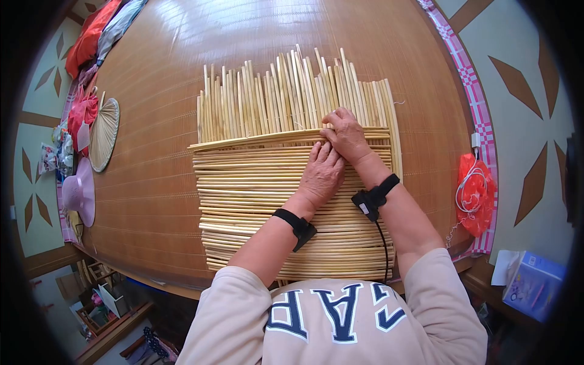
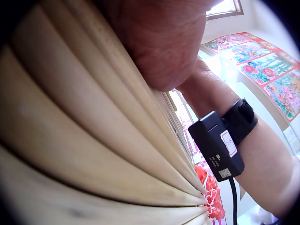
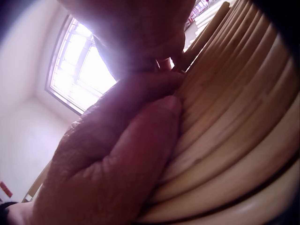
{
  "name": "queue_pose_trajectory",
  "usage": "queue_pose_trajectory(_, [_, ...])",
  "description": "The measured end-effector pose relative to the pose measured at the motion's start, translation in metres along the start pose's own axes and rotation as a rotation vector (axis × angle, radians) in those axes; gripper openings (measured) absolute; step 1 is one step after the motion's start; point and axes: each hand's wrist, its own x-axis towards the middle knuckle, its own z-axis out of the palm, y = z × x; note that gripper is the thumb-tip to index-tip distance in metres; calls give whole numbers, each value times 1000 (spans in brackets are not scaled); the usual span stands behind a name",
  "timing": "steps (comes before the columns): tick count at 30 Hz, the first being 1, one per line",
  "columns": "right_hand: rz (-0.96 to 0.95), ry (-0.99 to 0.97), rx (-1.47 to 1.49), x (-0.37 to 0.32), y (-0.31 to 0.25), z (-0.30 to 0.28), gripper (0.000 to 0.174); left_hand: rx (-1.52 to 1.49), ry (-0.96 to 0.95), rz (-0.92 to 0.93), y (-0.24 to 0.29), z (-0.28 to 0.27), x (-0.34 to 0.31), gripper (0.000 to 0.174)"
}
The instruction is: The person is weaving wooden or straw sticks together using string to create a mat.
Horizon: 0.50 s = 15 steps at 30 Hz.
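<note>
Many pale sticks (image 1: 261,182) lie crosswise side by side in a flat mat. Beyond them stand lengthwise sticks (image 1: 234,103) with uneven far ends, and a few crosswise sticks (image 1: 243,142) lie over their near part. My left hand (image 1: 322,173) rests palm down, its extended fingertips against the upper crosswise sticks; in the right wrist view the left hand (image 3: 112,154) lies along the sticks (image 3: 225,112). My right hand (image 1: 347,137) is just beyond it, fingers bent and pinching at a stick where the two sets meet; its fingertips are partly hidden.
The sticks lie on a wide brown mat surface (image 1: 146,182). At the left edge are a woven fan (image 1: 104,135), a pink hat (image 1: 87,191) and a red bag (image 1: 82,115). At the right lie a red bag with a white cable (image 1: 474,194) and a blue package (image 1: 535,286).
</note>
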Motion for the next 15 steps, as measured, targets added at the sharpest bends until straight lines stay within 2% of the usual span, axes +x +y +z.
queue_pose_trajectory(1, [12,66,-20,2,-4,0,4,-12,28,2,0,1,-1,36])
queue_pose_trajectory(3, [-5,58,-62,4,-11,0,4,-28,48,-6,-2,3,-3,35])
queue_pose_trajectory(5, [-163,-29,-101,8,-12,-3,6,-99,93,-1,-4,7,-4,33])
queue_pose_trajectory(7, [-212,-67,-14,13,-11,-1,10,-102,115,-1,-6,9,-5,33])
queue_pose_trajectory(9, [-268,-227,30,15,-14,-4,14,-94,90,-15,-7,12,-5,32])
queue_pose_trajectory(11, [-283,-261,-38,19,-22,-7,16,-74,94,-32,-6,14,-4,33])
queue_pose_trajectory(13, [-276,-278,-245,21,-31,-4,18,-57,96,-48,-5,12,-4,34])
queue_pose_trajectory(15, [-280,-284,-284,22,-41,0,19,-34,-50,-64,-5,9,-5,37])
